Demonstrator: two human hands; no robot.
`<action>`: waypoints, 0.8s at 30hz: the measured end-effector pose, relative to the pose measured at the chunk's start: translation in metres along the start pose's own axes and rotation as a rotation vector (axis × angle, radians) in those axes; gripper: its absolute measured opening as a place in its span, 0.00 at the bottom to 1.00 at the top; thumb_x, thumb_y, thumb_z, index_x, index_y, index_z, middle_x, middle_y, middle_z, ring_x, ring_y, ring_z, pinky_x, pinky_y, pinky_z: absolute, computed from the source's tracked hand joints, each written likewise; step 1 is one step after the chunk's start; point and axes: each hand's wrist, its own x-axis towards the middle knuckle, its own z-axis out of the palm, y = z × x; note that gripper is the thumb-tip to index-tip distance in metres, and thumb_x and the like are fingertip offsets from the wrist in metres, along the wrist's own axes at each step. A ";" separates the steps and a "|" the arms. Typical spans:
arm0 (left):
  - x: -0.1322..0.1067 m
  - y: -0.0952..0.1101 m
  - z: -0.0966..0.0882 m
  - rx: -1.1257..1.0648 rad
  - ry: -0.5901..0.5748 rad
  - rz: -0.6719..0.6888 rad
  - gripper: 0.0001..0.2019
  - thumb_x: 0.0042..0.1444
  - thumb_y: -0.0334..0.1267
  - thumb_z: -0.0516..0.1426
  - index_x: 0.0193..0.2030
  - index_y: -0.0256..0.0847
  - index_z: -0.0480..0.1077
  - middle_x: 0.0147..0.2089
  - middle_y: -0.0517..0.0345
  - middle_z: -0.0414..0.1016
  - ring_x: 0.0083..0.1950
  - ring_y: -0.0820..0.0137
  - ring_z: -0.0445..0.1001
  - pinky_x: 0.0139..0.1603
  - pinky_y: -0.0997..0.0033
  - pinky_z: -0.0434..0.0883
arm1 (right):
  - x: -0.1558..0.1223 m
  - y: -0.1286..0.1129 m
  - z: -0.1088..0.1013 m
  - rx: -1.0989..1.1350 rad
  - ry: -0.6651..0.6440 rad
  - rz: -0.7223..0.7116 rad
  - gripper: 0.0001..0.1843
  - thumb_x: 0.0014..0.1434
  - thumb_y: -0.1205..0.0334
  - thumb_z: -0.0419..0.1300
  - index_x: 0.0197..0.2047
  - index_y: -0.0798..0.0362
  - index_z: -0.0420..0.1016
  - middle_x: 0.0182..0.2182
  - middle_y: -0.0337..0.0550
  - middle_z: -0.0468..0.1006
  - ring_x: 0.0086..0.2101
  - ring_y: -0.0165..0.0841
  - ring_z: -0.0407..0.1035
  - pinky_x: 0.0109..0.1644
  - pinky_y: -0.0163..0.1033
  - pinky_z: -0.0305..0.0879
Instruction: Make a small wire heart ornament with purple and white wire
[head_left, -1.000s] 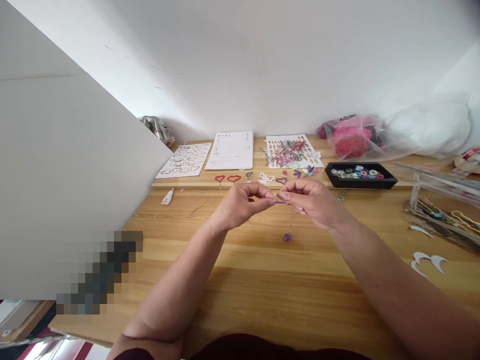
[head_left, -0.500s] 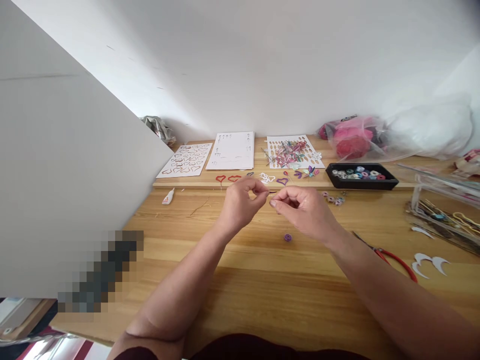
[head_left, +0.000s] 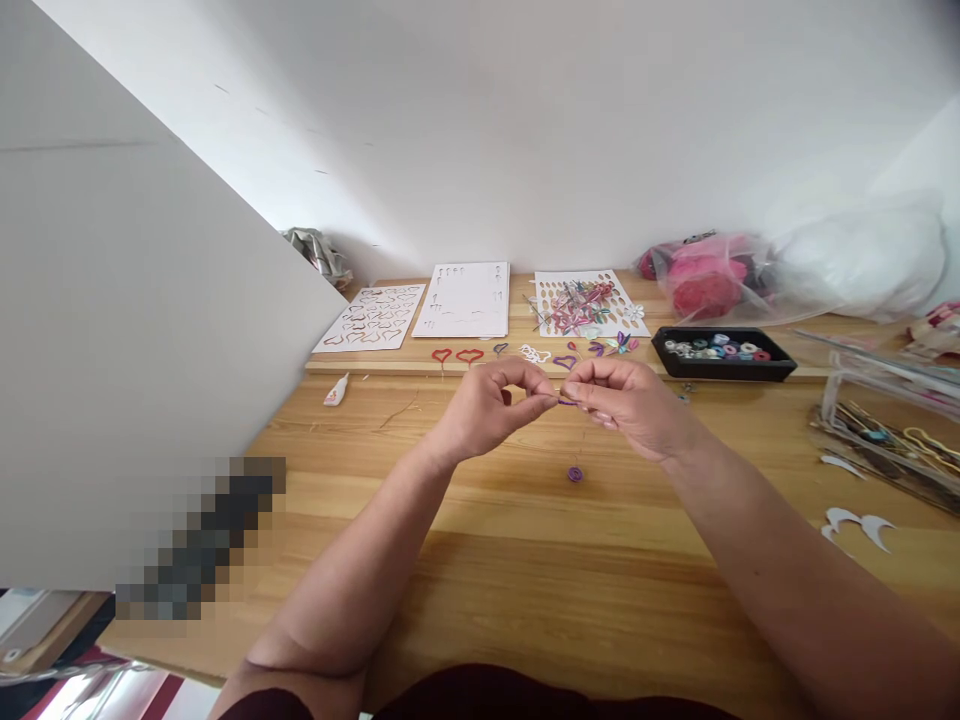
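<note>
My left hand [head_left: 499,405] pinches one end of a thin purple thread-wrapped strip [head_left: 568,402] between thumb and fingertips. Pressed on the strip's other end are the fingertips of my right hand [head_left: 637,410], almost touching the left. Much of the strip is hidden by the fingers. Below the hands is a small purple thread bobbin [head_left: 574,474], with a faint thread running up toward them; whether it hangs or rests on the table I cannot tell. Just beyond the fingers lies a purple wire-like outline shape [head_left: 564,363], beside white outline shapes [head_left: 534,354] and red ones [head_left: 470,356].
A raised wooden ledge carries cut-out sheets [head_left: 373,318], a paper stack [head_left: 461,300], colourful flower pieces [head_left: 581,305] and a black tray [head_left: 724,353] of bobbins. A glue bottle [head_left: 337,390] lies left. On the right are a clear box [head_left: 892,420] and white crescents [head_left: 876,530].
Both hands have shifted a little to the right, and more of the purple strip shows between them. My right forearm now covers the red-handled pliers; the right hand hides the loose bobbins.
</note>
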 end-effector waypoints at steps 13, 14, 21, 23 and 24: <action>0.004 -0.014 0.011 0.130 0.331 -0.007 0.03 0.52 0.33 0.62 0.29 0.38 0.75 0.34 0.56 0.77 0.38 0.70 0.73 0.43 0.69 0.69 | -0.009 0.003 0.027 -0.275 0.089 -0.054 0.13 0.57 0.53 0.64 0.28 0.54 0.73 0.19 0.35 0.70 0.19 0.24 0.54 0.22 0.34 0.48; 0.004 -0.013 0.011 0.192 0.304 0.062 0.03 0.53 0.31 0.62 0.28 0.38 0.74 0.34 0.56 0.77 0.38 0.70 0.73 0.43 0.69 0.69 | -0.011 0.001 0.028 -0.336 0.109 -0.092 0.12 0.57 0.55 0.63 0.28 0.53 0.73 0.19 0.34 0.68 0.19 0.24 0.54 0.22 0.34 0.48; -0.001 -0.006 0.004 0.286 0.016 0.273 0.06 0.58 0.28 0.58 0.31 0.38 0.74 0.38 0.54 0.77 0.40 0.71 0.74 0.45 0.69 0.70 | -0.016 -0.011 0.014 -0.507 0.076 -0.150 0.08 0.56 0.61 0.62 0.27 0.53 0.72 0.19 0.32 0.64 0.21 0.25 0.55 0.25 0.35 0.48; -0.001 -0.003 0.002 0.225 -0.035 0.221 0.05 0.58 0.32 0.60 0.31 0.38 0.75 0.37 0.54 0.77 0.40 0.71 0.74 0.44 0.69 0.69 | -0.013 -0.012 0.008 -0.456 0.038 -0.123 0.09 0.56 0.60 0.63 0.27 0.53 0.71 0.19 0.32 0.64 0.21 0.25 0.54 0.25 0.35 0.47; -0.001 -0.002 0.001 0.186 -0.051 0.174 0.05 0.58 0.34 0.61 0.32 0.38 0.75 0.37 0.54 0.77 0.39 0.71 0.74 0.42 0.70 0.69 | -0.012 -0.012 0.005 -0.409 0.016 -0.106 0.09 0.56 0.59 0.63 0.27 0.53 0.71 0.19 0.32 0.64 0.22 0.25 0.54 0.25 0.35 0.47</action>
